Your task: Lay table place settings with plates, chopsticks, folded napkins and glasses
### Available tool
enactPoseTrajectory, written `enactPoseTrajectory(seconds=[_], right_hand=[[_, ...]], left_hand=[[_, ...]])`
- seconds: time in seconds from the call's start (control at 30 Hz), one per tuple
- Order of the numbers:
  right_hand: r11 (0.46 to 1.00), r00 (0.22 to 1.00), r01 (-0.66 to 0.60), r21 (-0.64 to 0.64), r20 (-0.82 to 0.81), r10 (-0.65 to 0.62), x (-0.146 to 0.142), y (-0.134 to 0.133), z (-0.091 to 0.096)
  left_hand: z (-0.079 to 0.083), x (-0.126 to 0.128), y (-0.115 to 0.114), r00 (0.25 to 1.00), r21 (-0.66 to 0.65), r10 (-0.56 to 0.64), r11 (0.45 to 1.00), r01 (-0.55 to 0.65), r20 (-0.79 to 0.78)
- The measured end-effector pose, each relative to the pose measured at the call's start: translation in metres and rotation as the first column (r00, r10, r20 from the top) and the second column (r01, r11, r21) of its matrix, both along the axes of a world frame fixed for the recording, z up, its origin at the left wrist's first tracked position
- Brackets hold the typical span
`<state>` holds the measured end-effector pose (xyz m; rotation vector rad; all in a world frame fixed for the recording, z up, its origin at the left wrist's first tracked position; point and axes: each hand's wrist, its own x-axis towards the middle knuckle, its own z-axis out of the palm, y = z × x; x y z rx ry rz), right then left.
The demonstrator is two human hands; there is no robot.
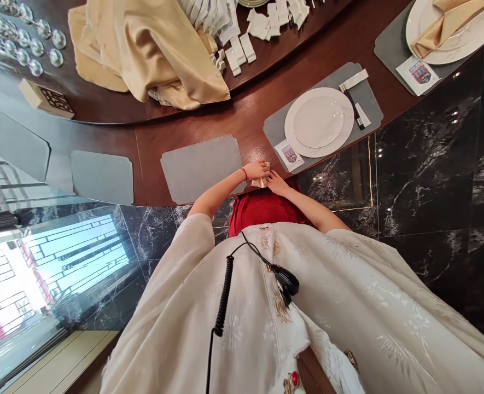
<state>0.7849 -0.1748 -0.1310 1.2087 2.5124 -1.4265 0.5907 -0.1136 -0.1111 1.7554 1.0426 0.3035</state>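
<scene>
A small, pleated gold cloth napkin (260,182) is gathered at the table's front edge, between a bare grey placemat and a set one. My left hand (255,170) is closed over its top, with a thin band on the wrist. From the other side, the fingers of my right hand (278,183) pinch the same cloth. Just right of my hands lies a printed card (290,156) on a grey placemat (275,125). That placemat also carries stacked white plates (319,121) and black chopsticks (353,106) on a white rest.
A raised turntable (258,68) bears a heap of gold cloth (151,49), white chopstick rests (237,52) and several glasses (24,41). Bare grey placemats (203,167) line the left side. At the far right, another plate (467,38) holds a folded gold napkin.
</scene>
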Motion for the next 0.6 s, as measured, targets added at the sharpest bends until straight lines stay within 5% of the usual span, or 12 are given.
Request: enactPoseTrajectory(seconds=[0.27,0.4,0.5,0.6], right_hand=[[0.993,0.993,0.116,-0.006,0.02,-0.116,-0.015,-0.012,-0.001],[0.998,0.998,0.054,-0.024,-0.03,-0.055,0.004,-0.019,0.002],[0.968,0.968,0.249,-0.042,-0.03,-0.25,0.031,-0.036,0.003],[0.776,0.795,0.602,-0.189,0.056,-0.604,0.041,-0.051,0.002]], left_hand=[[0.005,0.02,0.006,0.946,-0.005,-0.261,0.964,0.265,-0.193],[0.011,0.027,0.004,0.947,0.021,-0.066,0.997,0.076,-0.314],[0.015,0.029,-0.006,0.893,0.043,0.163,0.986,-0.159,-0.421],[0.016,0.032,-0.025,0.803,0.028,0.315,0.936,-0.35,-0.506]])
